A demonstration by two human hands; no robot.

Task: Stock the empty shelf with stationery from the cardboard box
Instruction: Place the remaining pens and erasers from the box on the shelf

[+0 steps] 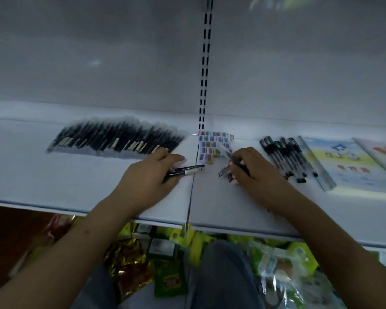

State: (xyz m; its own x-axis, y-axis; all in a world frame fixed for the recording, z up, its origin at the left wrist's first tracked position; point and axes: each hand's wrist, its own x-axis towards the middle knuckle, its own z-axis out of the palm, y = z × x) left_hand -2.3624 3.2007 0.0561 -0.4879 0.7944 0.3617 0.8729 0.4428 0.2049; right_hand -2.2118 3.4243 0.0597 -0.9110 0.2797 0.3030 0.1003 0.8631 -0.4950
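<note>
On the white shelf [76,188], my left hand [152,172] grips two black marker pens [187,170] lying across the shelf seam. My right hand [250,166] holds a black pen [243,167] and a few small erasers [224,171] just in front of a block of small coloured erasers [213,143]. A long row of black pens in clear sleeves [118,139] lies to the left. A smaller row of black gel pens [283,157] lies to the right. The cardboard box is out of view.
A clear ruler [316,163] and illustrated booklets [348,166] lie at the shelf's right end. A slotted upright [204,70] divides the grey back panel. Below the shelf edge lie green and gold packets [165,253], and my knee [223,270] shows.
</note>
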